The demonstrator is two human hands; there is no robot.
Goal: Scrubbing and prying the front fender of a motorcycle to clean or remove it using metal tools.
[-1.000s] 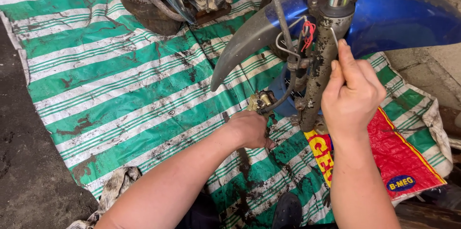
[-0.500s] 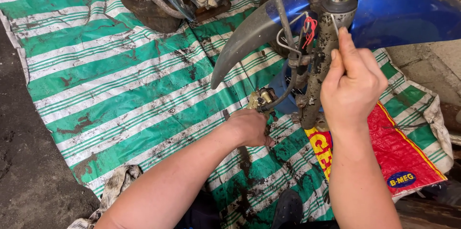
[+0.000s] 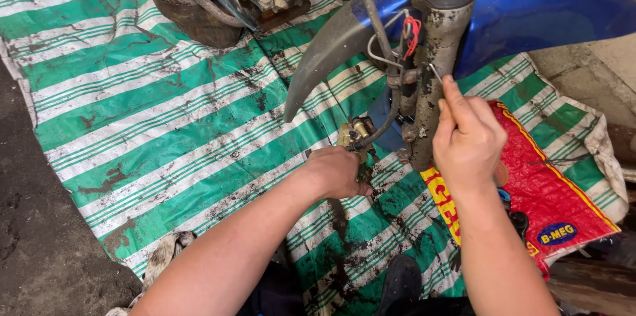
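At the fork leg [image 3: 424, 91], a thin metal tool [image 3: 435, 72] is pinched in right hand [image 3: 467, 140] fingers; left hand [image 3: 338, 171] is closed on the brake caliper [image 3: 354, 134]. Slipping on grime is likely.

The brake caliper [image 3: 356, 134] sits left of the fork leg [image 3: 434, 84], under the fender [image 3: 530, 4], above the tarp [image 3: 152, 110].

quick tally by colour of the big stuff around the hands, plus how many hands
Blue: 1, the mudguard
Green-and-white striped: 1, the tarp
Red and yellow: 1, the woven sack
Grimy grey metal: 1, the fork leg
Brass-coloured: 1, the brake caliper
Bare hands: 2, the left hand at the caliper, the right hand by the fork leg
Total: 7
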